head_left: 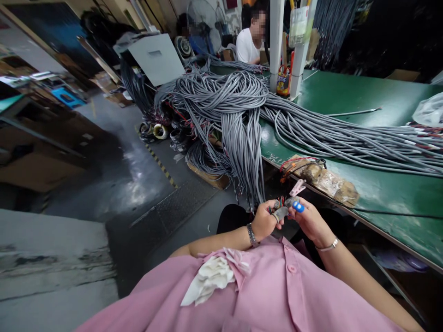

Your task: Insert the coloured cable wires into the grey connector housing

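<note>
Close to my body, just off the bench edge, my left hand (266, 220) is closed on a small bunch of thin coloured wires (282, 201). Red, green and dark strands stick up between its fingers. My right hand (308, 220) meets it from the right, fingertips pinched together at the wires; what lies in that pinch is too small to make out. Grey covers wrap some fingertips, and a blue wrap (298, 206) is on a right-hand digit. A pink clothespin (297, 187) sits just beyond my right hand, by the bench edge.
Many grey cables (242, 92) lie piled across the green bench (346, 92) and hang over its left end. A taped wooden block (325, 180) rests on the near edge. White posts (277, 41) rise from the bench. Behind them sits another person (247, 46).
</note>
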### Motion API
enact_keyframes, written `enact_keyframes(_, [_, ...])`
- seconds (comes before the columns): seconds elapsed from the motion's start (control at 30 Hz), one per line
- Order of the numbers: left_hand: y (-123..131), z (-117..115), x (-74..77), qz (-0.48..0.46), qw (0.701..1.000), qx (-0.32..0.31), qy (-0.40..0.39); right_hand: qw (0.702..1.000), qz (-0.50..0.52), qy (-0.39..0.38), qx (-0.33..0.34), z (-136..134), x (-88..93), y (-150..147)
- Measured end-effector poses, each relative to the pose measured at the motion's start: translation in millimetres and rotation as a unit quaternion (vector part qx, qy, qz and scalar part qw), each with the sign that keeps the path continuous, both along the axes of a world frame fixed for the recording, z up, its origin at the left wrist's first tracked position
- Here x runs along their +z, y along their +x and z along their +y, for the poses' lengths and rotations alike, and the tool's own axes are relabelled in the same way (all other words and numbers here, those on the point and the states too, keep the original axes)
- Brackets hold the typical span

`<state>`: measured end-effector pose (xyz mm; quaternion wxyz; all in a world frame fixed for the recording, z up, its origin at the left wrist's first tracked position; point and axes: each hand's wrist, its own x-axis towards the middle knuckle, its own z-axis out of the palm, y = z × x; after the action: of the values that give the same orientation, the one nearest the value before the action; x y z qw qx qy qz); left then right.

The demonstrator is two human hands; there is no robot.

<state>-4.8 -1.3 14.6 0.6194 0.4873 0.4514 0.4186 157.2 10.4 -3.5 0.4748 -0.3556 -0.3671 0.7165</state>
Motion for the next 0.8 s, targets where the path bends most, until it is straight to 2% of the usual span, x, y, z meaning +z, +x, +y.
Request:
enact_keyframes(0.17, [0.6, 1.9, -5.9, 0.024, 0.998, -0.052, 0.003, 0.993, -0.101, 0.052, -0.024, -3.7, 6.2, 2.5])
enact_keyframes(0.3, [-0.3, 1.6, -3.1, 0.028, 0.995, -0.095, -0.012, 0.993, -0.102, 0.053, -0.015, -3.5, 5.7, 4.4])
enact_keyframes(0.5, [1.1, -0.2, 8.3, -0.030, 0.999, -0.007, -0.013, 0.998, -0.001, -0.026, -0.059, -6.0, 6.2, -6.2])
enact_keyframes(0.7, [5.4, 3.5, 4.3, -0.077, 0.995, 0.052, -0.025, 0.988, 0.077, -0.082, -0.102, 6.0, 6.8, -1.9])
enact_keyframes(0.8, [10.1, 6.9, 5.9, -0.094, 0.993, 0.072, -0.027, 0.985, 0.107, -0.102, -0.094, 18.5, 9.0, 3.1])
